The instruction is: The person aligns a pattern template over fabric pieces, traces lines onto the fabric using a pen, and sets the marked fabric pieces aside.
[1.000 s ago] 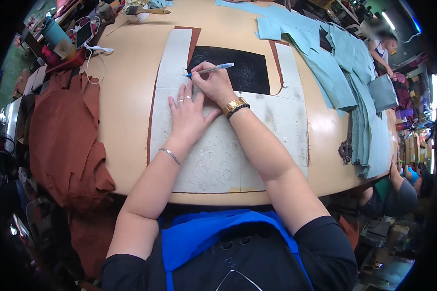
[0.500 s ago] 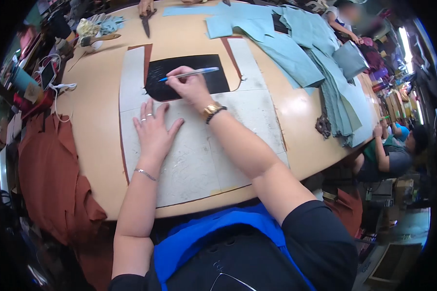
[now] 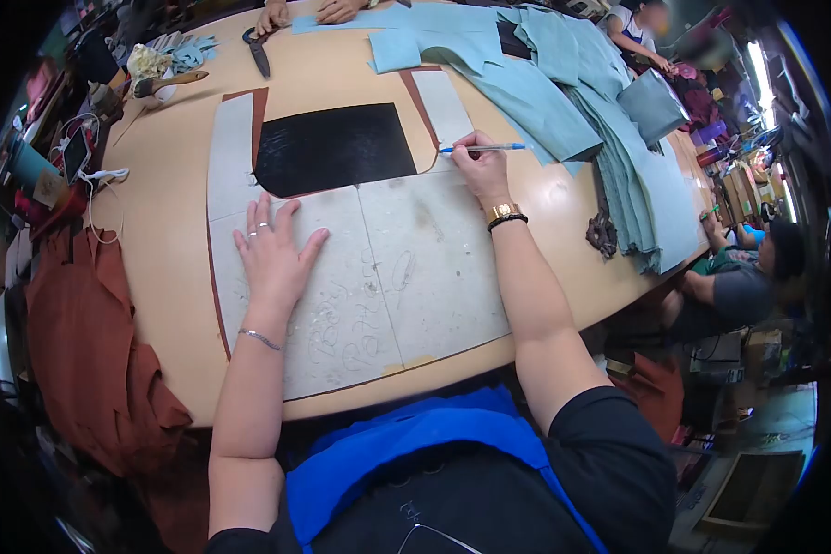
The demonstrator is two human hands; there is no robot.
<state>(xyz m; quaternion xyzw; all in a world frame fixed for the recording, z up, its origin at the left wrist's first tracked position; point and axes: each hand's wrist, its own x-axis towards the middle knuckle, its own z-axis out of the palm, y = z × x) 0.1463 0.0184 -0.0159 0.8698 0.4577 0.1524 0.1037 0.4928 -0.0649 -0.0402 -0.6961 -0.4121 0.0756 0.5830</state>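
Resting the left hand (image 3: 275, 245) palm-down on the left part of the pale template (image 3: 434, 277), in the head view, with spread fingers and an outstretched thumb. Open and flat, holding nothing in a grasp. Located near the left end of the template's curved inner edge, to the near side of the black panel (image 3: 332, 143).

Gripping a pen (image 3: 499, 147) in the right hand (image 3: 482, 171), pinched closed between thumb and fingers close to the writing end. Pointing left with the tip, at the base of the template's right arm, beside the right end of the curved edge; unable to confirm contact from this view. Extending to the right beyond the fingers with the rest of the barrel.

Lying flat on the table (image 3: 171, 305), under the left hand and to the near left of the right hand, in the template's case; marked with handwriting and backed by brown material (image 3: 259, 106) visible along several edges. Set within the recess between the two template arms, on the far side of the left hand and to the left of the pen, in the black panel's case.

Noted at far left: a brush (image 3: 180, 81) and scissors (image 3: 260, 55), near a co-worker's hands (image 3: 340, 9). Noted at right: layered blue-green sheets (image 3: 637, 203). Noted at left: piled brown pieces (image 3: 83, 342) draping over the table edge.
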